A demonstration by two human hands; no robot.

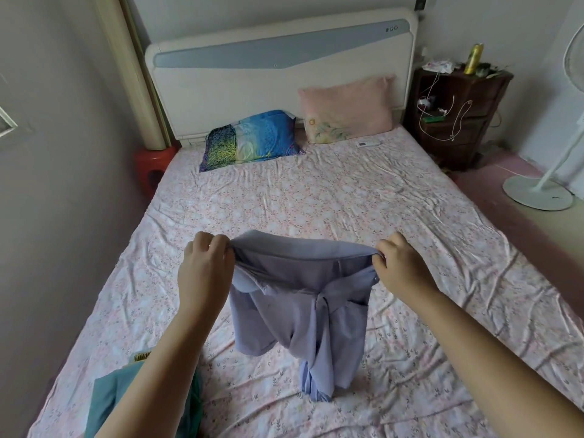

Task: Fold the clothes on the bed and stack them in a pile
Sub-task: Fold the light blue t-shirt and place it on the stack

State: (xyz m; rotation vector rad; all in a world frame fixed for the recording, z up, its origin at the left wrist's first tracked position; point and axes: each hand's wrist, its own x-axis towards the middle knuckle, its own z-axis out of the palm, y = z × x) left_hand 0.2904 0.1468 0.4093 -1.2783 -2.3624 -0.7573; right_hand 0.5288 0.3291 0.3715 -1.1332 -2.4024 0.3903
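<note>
A light blue garment [294, 311] hangs in the air over the near half of the bed [316, 200]. My left hand [203, 267] pinches its top edge on the left, and my right hand [401, 263] pinches the same edge on the right, so the edge is stretched between them. The lower part of the garment droops in folds and its bottom end touches the floral pink sheet. A teal garment [110, 403] lies at the bed's near left corner, partly hidden behind my left forearm.
A blue patterned pillow [249, 139] and a pink pillow [344, 110] lie by the headboard, with a white remote [368, 143] beside them. A dark nightstand [455, 118] and a standing fan [543, 191] are to the right; a red stool [151, 169] is at the left.
</note>
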